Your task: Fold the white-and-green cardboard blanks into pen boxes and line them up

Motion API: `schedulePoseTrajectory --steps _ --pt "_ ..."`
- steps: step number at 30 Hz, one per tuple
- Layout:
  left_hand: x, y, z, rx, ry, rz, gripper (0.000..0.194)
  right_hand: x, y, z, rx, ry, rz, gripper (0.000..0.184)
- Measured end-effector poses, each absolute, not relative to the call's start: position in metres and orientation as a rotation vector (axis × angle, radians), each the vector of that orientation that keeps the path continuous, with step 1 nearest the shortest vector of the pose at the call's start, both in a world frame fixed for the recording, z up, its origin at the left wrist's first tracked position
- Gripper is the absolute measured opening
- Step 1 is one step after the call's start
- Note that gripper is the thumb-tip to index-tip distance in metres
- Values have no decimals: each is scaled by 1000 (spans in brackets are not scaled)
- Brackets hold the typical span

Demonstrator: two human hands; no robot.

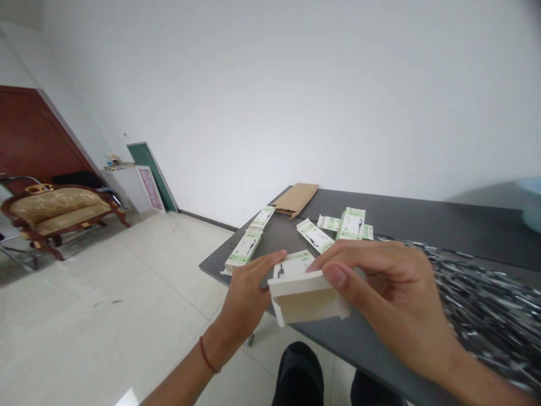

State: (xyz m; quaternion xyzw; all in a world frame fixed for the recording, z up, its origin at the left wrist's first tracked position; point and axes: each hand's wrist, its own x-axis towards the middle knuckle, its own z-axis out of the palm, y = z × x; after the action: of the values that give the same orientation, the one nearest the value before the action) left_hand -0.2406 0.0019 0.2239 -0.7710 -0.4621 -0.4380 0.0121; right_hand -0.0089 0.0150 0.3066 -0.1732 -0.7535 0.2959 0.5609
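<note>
A small white and green cardboard box point(296, 286) is held above the near edge of the dark table, its open end facing me and its inside looking bare. My left hand point(249, 290) grips the box's left side, thumb hidden beneath. With thumb and forefinger, my right hand point(380, 287) pinches the flap at the open end. Beyond my hands lie more boxes of the same kind: a row along the left edge point(244, 248), one lying slantwise point(315, 235), and a small stack point(351, 223).
A brown paper envelope point(298, 197) lies at the table's far left corner. To the right spreads a large heap of thin black and silver pieces point(486, 299). A pale blue tub point(531, 203) stands at the far right. A carved sofa point(63, 211) is across the tiled floor.
</note>
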Motion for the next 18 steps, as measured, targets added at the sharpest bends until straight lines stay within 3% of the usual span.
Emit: schedulePoseTrajectory --steps 18 --pt "-235 -1 223 -2426 -1658 -1429 37 -9 15 308 -489 -1791 756 30"
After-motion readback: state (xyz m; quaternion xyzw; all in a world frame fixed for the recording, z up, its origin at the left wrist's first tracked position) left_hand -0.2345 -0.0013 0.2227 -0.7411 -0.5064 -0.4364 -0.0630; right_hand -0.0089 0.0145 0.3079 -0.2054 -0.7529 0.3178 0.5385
